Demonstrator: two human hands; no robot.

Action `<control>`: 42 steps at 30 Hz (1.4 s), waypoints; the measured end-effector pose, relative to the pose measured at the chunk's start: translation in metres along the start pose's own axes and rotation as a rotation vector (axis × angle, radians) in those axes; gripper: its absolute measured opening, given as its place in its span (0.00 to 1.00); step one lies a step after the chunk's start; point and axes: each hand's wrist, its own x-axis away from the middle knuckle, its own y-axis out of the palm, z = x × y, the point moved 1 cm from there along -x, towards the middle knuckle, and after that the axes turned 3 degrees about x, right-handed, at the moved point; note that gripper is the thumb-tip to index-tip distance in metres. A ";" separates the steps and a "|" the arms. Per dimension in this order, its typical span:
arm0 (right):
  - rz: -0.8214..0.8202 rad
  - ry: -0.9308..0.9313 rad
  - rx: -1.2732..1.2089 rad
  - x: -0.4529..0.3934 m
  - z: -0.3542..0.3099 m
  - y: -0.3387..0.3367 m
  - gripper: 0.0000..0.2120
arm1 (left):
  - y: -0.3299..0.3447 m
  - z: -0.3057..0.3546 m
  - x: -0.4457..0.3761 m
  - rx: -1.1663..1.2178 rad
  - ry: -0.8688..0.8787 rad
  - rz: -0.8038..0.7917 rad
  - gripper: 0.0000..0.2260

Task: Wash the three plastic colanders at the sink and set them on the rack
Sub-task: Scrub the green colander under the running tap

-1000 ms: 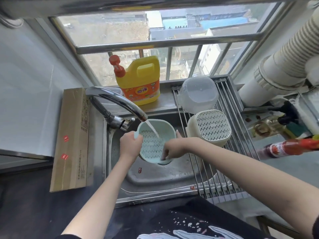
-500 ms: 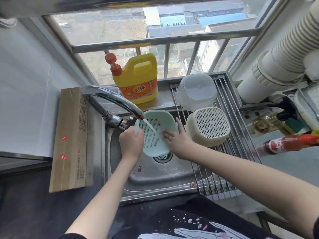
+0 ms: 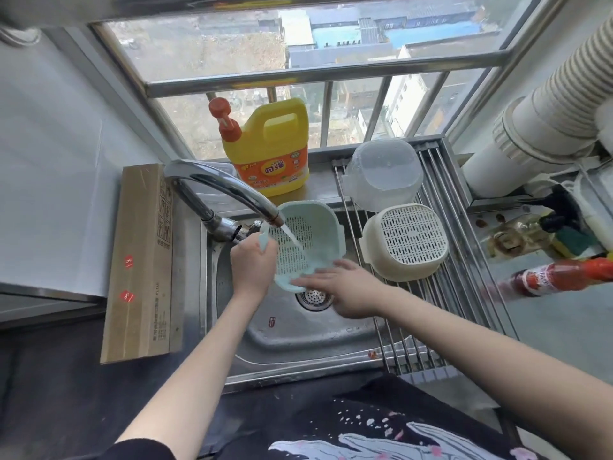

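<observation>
Steel counter [image 3: 185, 234] under a barred window carries everything; at its left edge lies a long carton [image 3: 141, 260], and behind the sink [image 3: 298, 340], on the back ledge, stands a yellow jug [image 3: 270, 151]; the tap [image 3: 225, 187] arches rightward and its stream falls onto the mesh of the green colander [image 3: 306, 240], which is tipped on edge over the drain [image 3: 313, 295], open side facing the person; the left hand [image 3: 252, 267] is clenched round its left rim handle, wrist straight, forearm reaching up from the near edge; the right hand [image 3: 345, 288] lies flat with fingers straight against the lower rim, blurred, grasping nothing; the rack [image 3: 441, 300] spans the sink's right side, so the right hand is nearer to it, and the colander must travel rightward from the left-hand grip; on the rack's far end rest, upside down, a clear colander [image 3: 381, 172] and just nearer a cream colander [image 3: 406, 240]; a red bottle [image 3: 560, 275] lies at the right edge.
</observation>
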 end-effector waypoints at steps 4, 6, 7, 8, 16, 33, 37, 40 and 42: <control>-0.003 0.182 0.550 0.004 0.011 -0.024 0.15 | 0.005 -0.011 0.001 0.126 -0.181 -0.131 0.15; -0.066 0.311 0.618 -0.006 -0.009 -0.038 0.09 | 0.011 -0.014 0.003 0.285 -0.324 -0.121 0.13; -0.125 0.341 0.588 -0.011 -0.020 -0.040 0.10 | 0.013 -0.015 0.004 0.368 -0.389 -0.113 0.12; -0.146 0.332 0.510 -0.015 -0.031 -0.039 0.10 | 0.013 -0.017 0.005 0.461 -0.452 -0.103 0.11; 0.085 0.188 0.526 -0.017 -0.050 -0.039 0.18 | 0.031 -0.020 0.021 1.022 -0.720 -0.165 0.07; 0.220 0.510 0.248 -0.027 -0.025 -0.006 0.36 | 0.046 0.010 0.011 0.738 -0.722 -0.202 0.06; 0.246 0.484 0.405 -0.014 -0.001 -0.012 0.36 | 0.045 0.008 0.021 0.687 -0.694 -0.133 0.05; 0.141 0.637 0.509 -0.015 -0.007 -0.018 0.34 | 0.049 0.011 0.024 0.624 -0.672 -0.080 0.10; 0.142 0.499 0.260 -0.029 -0.022 -0.008 0.31 | 0.053 0.011 0.025 0.513 -0.625 -0.056 0.14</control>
